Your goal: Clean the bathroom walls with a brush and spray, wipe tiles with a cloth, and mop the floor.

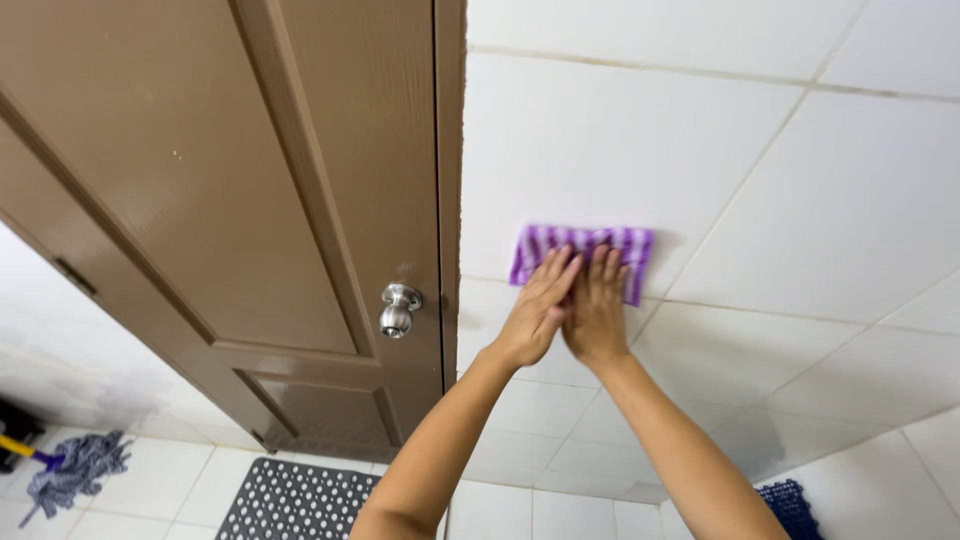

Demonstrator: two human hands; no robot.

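A purple striped cloth (583,247) lies flat against the white tiled wall (800,170). My left hand (537,310) and my right hand (597,308) press side by side on its lower half, fingers stretched out flat and touching each other. Both forearms reach up from the bottom of the view. The cloth's lower middle is hidden under my fingers.
A brown panelled door (250,200) with a round metal knob (397,308) stands just left of the cloth. On the tiled floor lie a grey perforated mat (290,500), a grey string mop (75,470) and a dark blue mat (790,505).
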